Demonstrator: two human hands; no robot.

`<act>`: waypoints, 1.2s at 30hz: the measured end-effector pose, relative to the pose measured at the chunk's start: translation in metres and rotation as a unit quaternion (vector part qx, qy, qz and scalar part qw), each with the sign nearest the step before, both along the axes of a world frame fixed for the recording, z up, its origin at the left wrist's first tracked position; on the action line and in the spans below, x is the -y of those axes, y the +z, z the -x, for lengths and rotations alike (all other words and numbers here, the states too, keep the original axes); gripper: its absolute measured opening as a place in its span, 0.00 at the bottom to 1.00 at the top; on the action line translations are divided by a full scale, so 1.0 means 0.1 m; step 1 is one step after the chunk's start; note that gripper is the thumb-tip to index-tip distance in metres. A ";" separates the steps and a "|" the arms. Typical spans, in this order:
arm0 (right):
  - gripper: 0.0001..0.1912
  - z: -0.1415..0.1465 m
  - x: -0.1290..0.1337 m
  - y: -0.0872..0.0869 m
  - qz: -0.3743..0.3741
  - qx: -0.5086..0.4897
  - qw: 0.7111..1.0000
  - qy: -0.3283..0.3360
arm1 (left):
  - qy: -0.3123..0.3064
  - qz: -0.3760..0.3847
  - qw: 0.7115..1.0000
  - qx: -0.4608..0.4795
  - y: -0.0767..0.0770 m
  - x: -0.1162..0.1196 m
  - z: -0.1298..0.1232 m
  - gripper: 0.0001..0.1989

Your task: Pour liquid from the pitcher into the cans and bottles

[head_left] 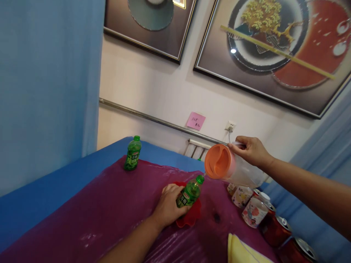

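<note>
My left hand [170, 204] is wrapped round a green bottle [189, 193], whose open neck leans to the right. Under the bottle lies a red scalloped dish [189, 218], partly hidden by the hand. My right hand [251, 149] grips the handle of a clear pitcher [244, 171] with an orange lid [218, 161]. The pitcher is tipped on its side, and its spout is close to the bottle's mouth. A thin stream seems to run between the two. Another green bottle [133, 154] stands upright at the back left.
Several jars [255, 211] and red cans [276, 230] line the right edge of the purple plastic sheet [117, 204]. A folded yellow cloth [244, 252] lies at the front. A blue curtain [46, 84] hangs at left; a metal rail [153, 118] runs along the wall.
</note>
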State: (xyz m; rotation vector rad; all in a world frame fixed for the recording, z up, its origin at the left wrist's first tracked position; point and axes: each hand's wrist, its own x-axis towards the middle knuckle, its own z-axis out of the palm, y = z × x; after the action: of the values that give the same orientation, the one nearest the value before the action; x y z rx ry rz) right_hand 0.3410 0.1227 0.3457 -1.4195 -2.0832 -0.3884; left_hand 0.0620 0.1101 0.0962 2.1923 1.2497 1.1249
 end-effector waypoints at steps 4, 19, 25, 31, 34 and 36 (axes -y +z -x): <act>0.26 0.02 0.01 0.00 0.005 0.000 1.000 -0.002 | 0.001 0.004 1.000 -0.002 0.02 0.01 0.00 0.23; 0.26 0.02 0.01 0.01 0.003 0.000 1.000 -0.005 | 0.001 0.003 1.000 -0.002 -0.01 0.00 -0.01 0.22; 0.26 0.02 0.01 0.01 0.004 0.002 1.000 -0.012 | 0.001 0.005 1.000 -0.003 0.02 0.01 -0.01 0.21; 0.26 0.03 0.01 0.01 0.001 0.005 1.000 -0.012 | -0.001 0.001 1.000 -0.003 0.01 0.00 0.00 0.21; 0.26 0.04 0.02 0.01 0.006 0.004 1.000 -0.011 | 0.002 0.001 1.000 -0.004 0.01 0.01 0.00 0.22; 0.26 0.04 0.02 0.01 0.009 0.004 1.000 -0.011 | 0.001 0.003 1.000 -0.004 0.02 0.01 0.00 0.22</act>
State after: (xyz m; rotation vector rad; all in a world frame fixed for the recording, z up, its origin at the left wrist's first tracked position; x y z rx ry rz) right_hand 0.3370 0.1203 0.3470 -1.4538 -2.0846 -0.3872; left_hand 0.0624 0.1088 0.0980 2.1939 1.2580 1.1117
